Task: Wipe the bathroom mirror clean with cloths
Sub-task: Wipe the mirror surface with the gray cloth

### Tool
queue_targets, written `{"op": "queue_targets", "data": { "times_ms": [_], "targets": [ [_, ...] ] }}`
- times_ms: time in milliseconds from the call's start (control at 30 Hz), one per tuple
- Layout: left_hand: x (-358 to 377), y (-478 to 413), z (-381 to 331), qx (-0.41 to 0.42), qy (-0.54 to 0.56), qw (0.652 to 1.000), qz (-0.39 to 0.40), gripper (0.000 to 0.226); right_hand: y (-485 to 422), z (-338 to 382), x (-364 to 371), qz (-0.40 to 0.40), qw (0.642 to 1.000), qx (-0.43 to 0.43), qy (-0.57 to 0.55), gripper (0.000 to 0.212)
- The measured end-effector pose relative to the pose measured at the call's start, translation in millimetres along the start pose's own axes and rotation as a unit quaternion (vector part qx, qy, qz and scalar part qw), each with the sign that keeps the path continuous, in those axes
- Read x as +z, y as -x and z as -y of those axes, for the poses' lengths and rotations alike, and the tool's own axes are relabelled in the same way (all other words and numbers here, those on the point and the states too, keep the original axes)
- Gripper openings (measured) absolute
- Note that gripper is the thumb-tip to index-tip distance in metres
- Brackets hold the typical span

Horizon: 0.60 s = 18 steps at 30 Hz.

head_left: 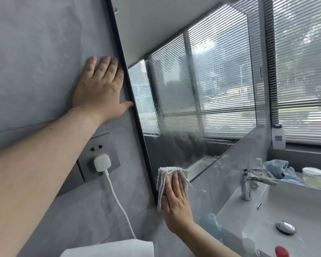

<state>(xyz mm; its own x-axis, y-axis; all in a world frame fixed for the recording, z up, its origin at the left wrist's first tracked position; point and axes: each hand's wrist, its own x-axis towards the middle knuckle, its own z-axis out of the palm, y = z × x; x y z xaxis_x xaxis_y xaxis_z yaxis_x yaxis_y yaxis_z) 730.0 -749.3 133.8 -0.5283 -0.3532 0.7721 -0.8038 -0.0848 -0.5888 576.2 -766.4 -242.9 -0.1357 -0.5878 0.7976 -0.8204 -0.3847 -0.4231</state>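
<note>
While my right hand (176, 203) presses the folded cloth (167, 175) flat, fingers straight and close together, on the lower left corner of the mirror (193, 99), my left hand (98, 89) lies flat on the wall (35, 52), fingers together. I judge the cloth soft and light; palm pressure suits it. I cannot read the label on the far bottle (278, 136).

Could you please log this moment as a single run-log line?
left hand: flat on wall beside mirror frame | right hand: pressing cloth on mirror lower-left corner | glass: smeared haze visible
</note>
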Motion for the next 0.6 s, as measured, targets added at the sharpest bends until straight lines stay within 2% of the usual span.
{"op": "queue_targets", "data": {
  "times_ms": [167,367,467,600],
  "targets": [
    [1,2,0,0.001,-0.002,1.0,0.0,0.101,-49,22,-29,-0.008,1.0,-0.026,-0.009,0.064],
    [1,2,0,-0.001,0.016,1.0,-0.012,0.1,-176,81,-97,-0.002,0.997,-0.073,0.014,0.059],
    [1,0,0,0.002,0.028,0.999,-0.017,0.101,-231,100,-127,-0.009,0.998,-0.063,0.008,0.058],
    [3,0,-1,0.003,0.035,0.999,-0.023,0.1,-257,100,-132,-0.035,0.997,-0.038,-0.059,0.058]
  ]
}}
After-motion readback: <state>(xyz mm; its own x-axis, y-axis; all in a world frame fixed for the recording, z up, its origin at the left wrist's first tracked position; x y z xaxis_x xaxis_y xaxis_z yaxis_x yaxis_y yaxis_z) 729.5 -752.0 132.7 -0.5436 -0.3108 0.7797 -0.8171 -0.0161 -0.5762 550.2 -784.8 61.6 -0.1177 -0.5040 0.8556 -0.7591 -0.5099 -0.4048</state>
